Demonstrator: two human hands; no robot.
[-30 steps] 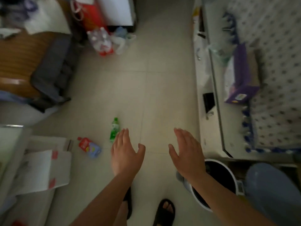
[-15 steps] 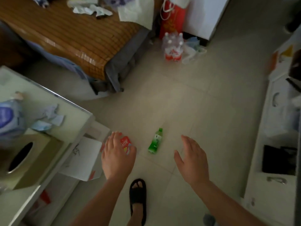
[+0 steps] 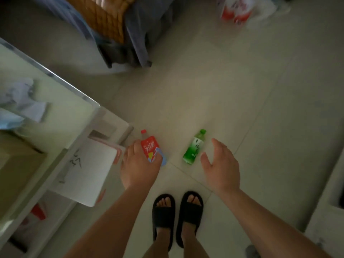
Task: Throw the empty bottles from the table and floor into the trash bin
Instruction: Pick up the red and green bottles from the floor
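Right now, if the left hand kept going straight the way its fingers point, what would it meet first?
Most likely the red-labelled bottle on the floor: the left hand is open and overlaps its lower end in the head view. Contact cannot be judged; depth is unclear.

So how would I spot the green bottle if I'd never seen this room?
Find the black slippers on the pale tiled floor. Just ahead lie two bottles between the open hands. The green bottle is nearer the right hand; the other has a red label.

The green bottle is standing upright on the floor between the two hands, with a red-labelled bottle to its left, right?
Not quite: the head view shows the green bottle lying on its side on the floor, not upright. It does lie between the hands, with the red-labelled bottle to its left.
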